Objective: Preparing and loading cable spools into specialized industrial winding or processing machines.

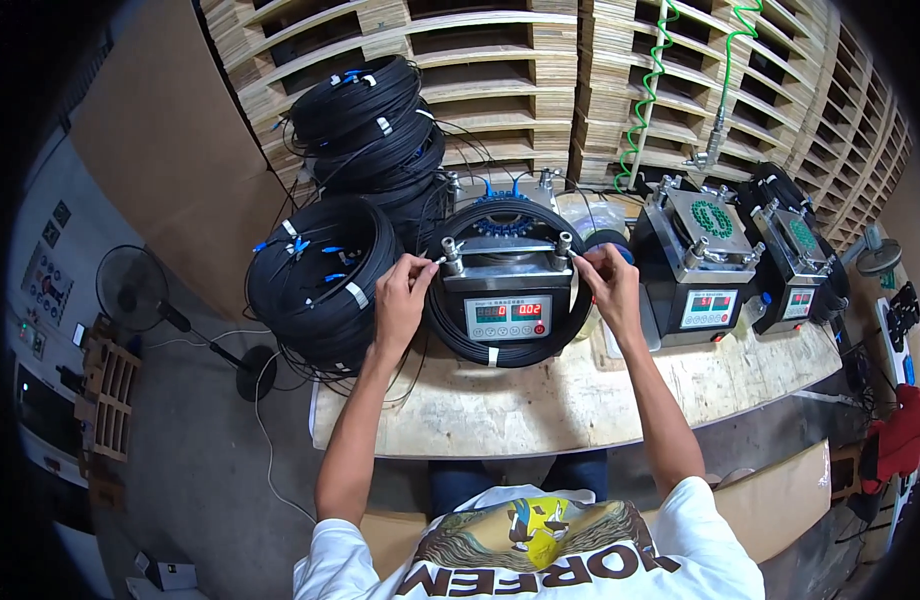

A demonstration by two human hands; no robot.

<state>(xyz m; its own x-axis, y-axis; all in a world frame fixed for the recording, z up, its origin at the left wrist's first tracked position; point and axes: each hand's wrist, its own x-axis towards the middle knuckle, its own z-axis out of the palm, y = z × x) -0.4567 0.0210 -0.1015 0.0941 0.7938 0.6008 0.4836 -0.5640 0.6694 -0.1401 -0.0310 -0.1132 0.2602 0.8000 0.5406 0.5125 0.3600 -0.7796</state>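
Note:
Between my hands stands a black fiber-polishing-type machine with a lit red display and a silver clamp frame on top. A coil of black cable, bound with white tape, hangs around its body. Two blue connectors stick up behind the frame, above a ring of blue fittings. My left hand is closed in a pinch beside the frame's left post. At the right post, my right hand pinches in the same way. What lies between the fingertips is too small to make out on either side.
Black cable coils are stacked at the back left, with another pile nearer. Two similar machines stand to the right on the wooden table. Green coiled air hoses hang before wooden pallets. A fan stands left.

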